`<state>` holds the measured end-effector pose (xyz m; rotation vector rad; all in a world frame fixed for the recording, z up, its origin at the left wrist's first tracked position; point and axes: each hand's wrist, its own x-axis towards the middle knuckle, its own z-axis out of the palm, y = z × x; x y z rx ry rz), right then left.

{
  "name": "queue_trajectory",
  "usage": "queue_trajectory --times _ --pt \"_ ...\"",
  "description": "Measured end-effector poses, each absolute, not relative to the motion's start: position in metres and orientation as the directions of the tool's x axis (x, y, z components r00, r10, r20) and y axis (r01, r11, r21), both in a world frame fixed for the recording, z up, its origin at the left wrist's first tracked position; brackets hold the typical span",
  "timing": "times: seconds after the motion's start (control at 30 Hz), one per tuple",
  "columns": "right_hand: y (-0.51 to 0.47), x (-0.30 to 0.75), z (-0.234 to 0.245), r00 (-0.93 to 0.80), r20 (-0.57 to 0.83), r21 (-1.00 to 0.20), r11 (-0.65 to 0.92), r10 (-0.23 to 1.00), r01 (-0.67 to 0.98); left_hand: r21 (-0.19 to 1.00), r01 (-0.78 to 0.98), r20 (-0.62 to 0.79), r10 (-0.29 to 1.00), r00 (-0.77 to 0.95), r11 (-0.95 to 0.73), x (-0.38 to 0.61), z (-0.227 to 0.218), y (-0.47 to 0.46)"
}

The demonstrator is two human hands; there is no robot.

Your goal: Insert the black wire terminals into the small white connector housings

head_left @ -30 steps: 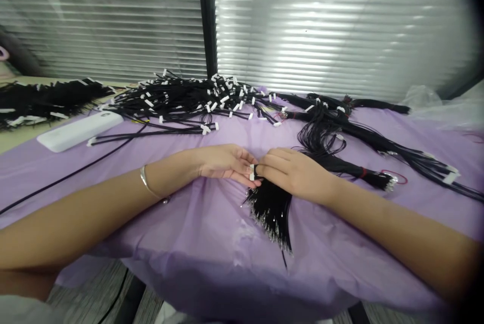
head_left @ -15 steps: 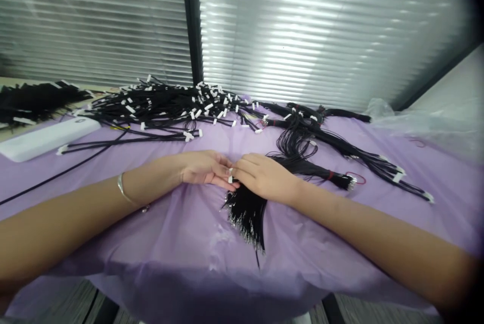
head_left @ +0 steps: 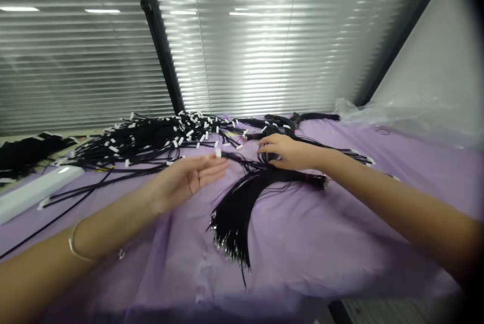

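My left hand pinches the white connector of a black cable between thumb and index finger. Its other fingers are stretched out. Thin black wires run from that connector toward my right hand, which hovers over loose wires with fingers curved and parted. Whether it touches them I cannot tell. Below both hands, a fanned bundle of black wires with metal-tipped ends lies on the purple cloth. The bundle's tied end points right, beneath my right wrist.
A large heap of black cables with white connectors lies along the back. At left are a long white case and a dark pile of wires. Clear plastic sheeting sits back right. Blinds stand behind the table.
My hands have parted: the right moved up and right, off the bundle, while the left keeps the white connector. The fanned bundle is now more exposed. The view has tilted up and shifted.
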<state>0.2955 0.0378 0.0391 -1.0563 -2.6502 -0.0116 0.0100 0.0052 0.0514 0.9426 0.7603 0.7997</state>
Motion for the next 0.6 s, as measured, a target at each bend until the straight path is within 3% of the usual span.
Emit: queue_trajectory --times 0.1,0.2,0.27,0.33,0.47,0.6 --pt "0.051 0.325 0.019 -0.673 0.219 -0.148 0.705 0.707 0.693 0.950 -0.196 -0.101 0.835 0.541 0.242 0.028 0.055 -0.005" --pt "0.053 0.328 0.009 -0.617 0.255 -0.172 0.662 0.745 0.729 0.993 0.116 -0.074 0.824 0.561 0.010 0.042 0.042 -0.013" --pt "0.050 0.324 0.014 -0.566 0.284 -0.180 0.623 0.774 0.761 0.923 0.302 0.036 0.835 0.548 -0.238 0.048 0.028 -0.014" --pt "0.049 0.320 0.028 -0.509 0.312 -0.182 0.576 0.802 0.797 0.814 0.437 0.060 0.805 0.590 -0.382 0.052 0.016 -0.013" --pt "0.062 0.337 0.068 -0.363 0.388 -0.156 0.449 0.847 0.880 0.646 0.567 -0.068 0.701 0.710 -0.511 0.057 -0.001 -0.012" --pt "0.086 0.398 0.097 -0.115 0.451 -0.150 0.202 0.885 0.968 0.534 0.568 -0.056 0.644 0.763 -0.626 0.058 -0.007 -0.012"
